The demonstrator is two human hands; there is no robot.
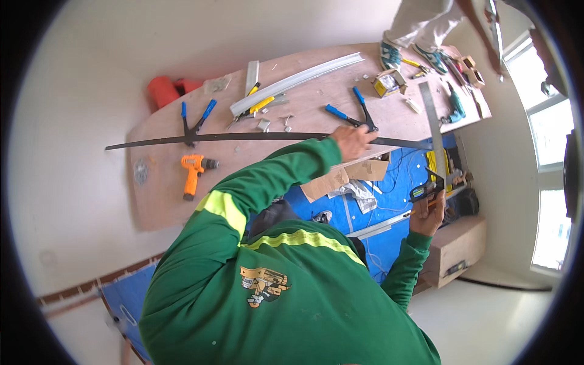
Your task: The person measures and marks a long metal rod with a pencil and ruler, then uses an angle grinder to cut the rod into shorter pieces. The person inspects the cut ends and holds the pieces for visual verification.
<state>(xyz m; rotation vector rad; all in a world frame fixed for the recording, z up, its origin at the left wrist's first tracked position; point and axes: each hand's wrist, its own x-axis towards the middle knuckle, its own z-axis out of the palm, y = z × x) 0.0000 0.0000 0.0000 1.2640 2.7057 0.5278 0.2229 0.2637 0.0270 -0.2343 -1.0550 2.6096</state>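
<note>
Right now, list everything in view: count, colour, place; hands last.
Strip: one, black, across the worktop
Worktop: one, pale wood, centre
Pliers: two, blue-handled, at the strip
Square: one, grey, at the strip's right
Orange drill: one, orange, near left
Teal drill: one, teal, far right
Channel: one, pale, far side
Yellow tools: several, yellow, by the channel
Small box: one, yellow-brown, right of the channel
Red objects: count unclear, red, upper left
Sheeting: count unclear, blue, on the floor
Cardboard: several pieces, tan, beside the worktop
Wooden box: one, tan, lower right
Shoes: two, teal-white, another person's, upper right
Windows: several panes, bright, right
Left hand: one, green-sleeved, at the strip
Right hand: one, green-sleeved, holding the square
</note>
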